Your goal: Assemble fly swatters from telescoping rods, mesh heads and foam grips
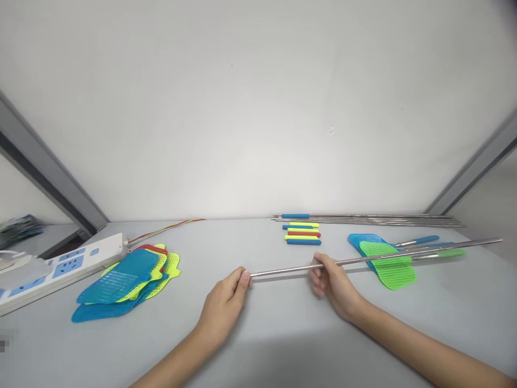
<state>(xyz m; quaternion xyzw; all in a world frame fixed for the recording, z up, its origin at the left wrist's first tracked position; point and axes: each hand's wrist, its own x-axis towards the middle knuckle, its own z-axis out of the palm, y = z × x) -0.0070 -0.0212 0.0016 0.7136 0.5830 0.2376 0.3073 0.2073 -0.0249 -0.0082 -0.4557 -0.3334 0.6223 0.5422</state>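
Bright, even light; soft shadow on the near tabletop (258,323); dark upper-right corner.

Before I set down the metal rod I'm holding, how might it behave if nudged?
The held rod looks slim and round, so it may roll. Its straight line suggests stiffness, and its shiny surface could be slippery.

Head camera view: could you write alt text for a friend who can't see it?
A left hand pinches one end of a long metal rod; the right hand holds it farther along, above a grey table. At left, mesh swatter heads lie by a white power strip; at right, green and blue swatters. Coloured sleeves and thin rods lie behind.
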